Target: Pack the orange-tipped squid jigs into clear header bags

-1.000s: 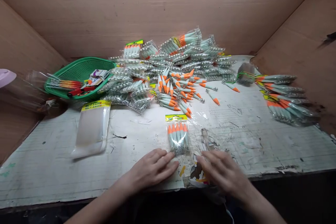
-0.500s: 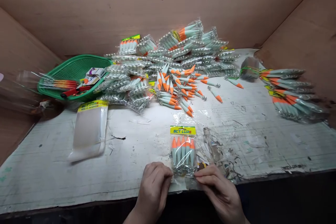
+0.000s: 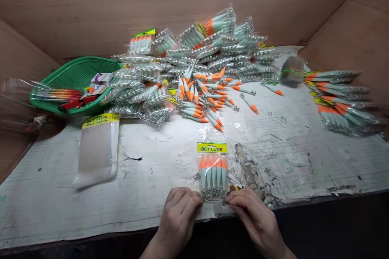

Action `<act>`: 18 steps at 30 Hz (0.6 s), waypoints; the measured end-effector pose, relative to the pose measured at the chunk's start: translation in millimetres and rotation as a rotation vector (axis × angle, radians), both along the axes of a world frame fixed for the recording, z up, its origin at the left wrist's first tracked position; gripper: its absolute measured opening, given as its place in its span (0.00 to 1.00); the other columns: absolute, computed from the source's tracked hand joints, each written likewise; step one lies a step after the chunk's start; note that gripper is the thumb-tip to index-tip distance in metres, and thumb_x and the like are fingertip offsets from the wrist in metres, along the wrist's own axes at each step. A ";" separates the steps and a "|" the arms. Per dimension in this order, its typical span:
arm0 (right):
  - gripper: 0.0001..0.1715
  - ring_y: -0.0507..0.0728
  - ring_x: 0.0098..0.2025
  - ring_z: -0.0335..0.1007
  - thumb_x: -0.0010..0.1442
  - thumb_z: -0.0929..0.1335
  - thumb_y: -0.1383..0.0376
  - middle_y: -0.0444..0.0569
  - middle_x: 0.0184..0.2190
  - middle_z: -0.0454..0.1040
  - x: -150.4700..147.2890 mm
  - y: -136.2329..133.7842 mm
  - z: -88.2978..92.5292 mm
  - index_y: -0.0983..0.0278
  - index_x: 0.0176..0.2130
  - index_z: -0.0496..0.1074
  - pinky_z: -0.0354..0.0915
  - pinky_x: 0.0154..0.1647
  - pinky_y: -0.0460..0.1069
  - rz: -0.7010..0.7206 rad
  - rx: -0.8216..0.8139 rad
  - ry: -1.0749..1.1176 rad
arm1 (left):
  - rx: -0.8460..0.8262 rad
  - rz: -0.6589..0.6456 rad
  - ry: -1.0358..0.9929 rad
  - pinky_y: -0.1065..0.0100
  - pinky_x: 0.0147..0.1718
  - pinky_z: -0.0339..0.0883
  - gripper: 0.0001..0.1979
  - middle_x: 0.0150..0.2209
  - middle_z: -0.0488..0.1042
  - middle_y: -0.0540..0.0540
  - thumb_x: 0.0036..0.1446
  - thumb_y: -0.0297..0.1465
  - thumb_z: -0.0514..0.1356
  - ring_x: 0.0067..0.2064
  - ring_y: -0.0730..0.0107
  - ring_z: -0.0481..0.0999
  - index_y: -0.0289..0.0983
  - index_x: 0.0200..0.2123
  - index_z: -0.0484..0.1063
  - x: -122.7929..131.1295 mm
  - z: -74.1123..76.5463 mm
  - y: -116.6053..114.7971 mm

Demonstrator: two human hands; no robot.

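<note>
A clear bag of lures [image 3: 213, 172] with a yellow "BCT LURE" header lies near the table's front edge. Several orange-tipped, pale green lures stand side by side in it, tips toward the header, metal hooks at the bottom. My left hand [image 3: 181, 215] pinches the bag's lower left corner. At the lower right corner, my right hand [image 3: 255, 214] is closed on the bag too. Beyond the bag is a heap of loose lures [image 3: 212, 97].
Filled bags [image 3: 194, 50] are piled at the back. On the left are a green basket [image 3: 73, 68] with tools and a stack of flat bags [image 3: 97, 149]. More filled bags [image 3: 343, 105] lie at the right, beside a dark bundle [image 3: 292, 71] with green ties.
The bag's bottom is now flatter, with the hooks spread in a more even row. Both hands stay at its lower corners. The camera view has shifted slightly.
</note>
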State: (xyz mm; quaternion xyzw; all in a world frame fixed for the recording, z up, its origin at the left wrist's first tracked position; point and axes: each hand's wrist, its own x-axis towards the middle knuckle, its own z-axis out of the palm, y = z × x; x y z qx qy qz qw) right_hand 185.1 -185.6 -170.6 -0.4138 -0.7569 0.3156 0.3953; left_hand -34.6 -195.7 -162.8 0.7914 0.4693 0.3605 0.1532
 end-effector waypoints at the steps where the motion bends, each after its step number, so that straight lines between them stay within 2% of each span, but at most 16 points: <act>1: 0.11 0.55 0.36 0.72 0.61 0.63 0.75 0.47 0.33 0.75 -2.9 -1.8 -1.6 0.61 0.40 0.68 0.67 0.40 0.49 -0.040 -0.011 -0.012 | -0.037 0.041 -0.023 0.67 0.36 0.59 0.10 0.30 0.73 0.49 0.57 0.16 0.52 0.32 0.70 0.67 0.37 0.35 0.65 2.7 -2.8 -1.4; 5: 0.09 0.53 0.34 0.70 0.63 0.61 0.73 0.45 0.31 0.72 -15.2 -7.8 -5.9 0.61 0.38 0.66 0.64 0.42 0.50 -0.205 -0.043 -0.048 | -0.164 0.170 -0.050 0.68 0.32 0.58 0.09 0.28 0.70 0.49 0.59 0.19 0.52 0.30 0.69 0.66 0.38 0.33 0.63 11.0 -8.3 -3.5; 10: 0.07 0.52 0.31 0.66 0.64 0.61 0.71 0.45 0.28 0.68 -30.1 -7.3 -5.5 0.61 0.36 0.65 0.63 0.33 0.46 -0.357 -0.036 -0.040 | -0.263 0.251 -0.014 0.69 0.29 0.60 0.07 0.27 0.69 0.50 0.60 0.23 0.53 0.29 0.69 0.67 0.39 0.31 0.63 17.5 -5.1 0.5; 14: 0.06 0.51 0.26 0.64 0.64 0.61 0.67 0.43 0.26 0.67 -37.6 -5.0 -4.3 0.62 0.35 0.65 0.62 0.28 0.44 -0.460 -0.109 -0.061 | -0.287 0.319 -0.020 0.69 0.28 0.61 0.07 0.26 0.71 0.50 0.61 0.26 0.51 0.28 0.68 0.70 0.39 0.29 0.63 23.1 -1.3 6.9; 18: 0.10 0.51 0.23 0.62 0.63 0.63 0.62 0.42 0.23 0.66 -40.1 1.5 -1.0 0.62 0.30 0.64 0.60 0.25 0.45 -0.541 -0.209 -0.115 | -0.402 0.391 0.000 0.69 0.27 0.61 0.08 0.24 0.70 0.51 0.59 0.29 0.52 0.27 0.68 0.70 0.39 0.26 0.62 27.7 3.2 14.4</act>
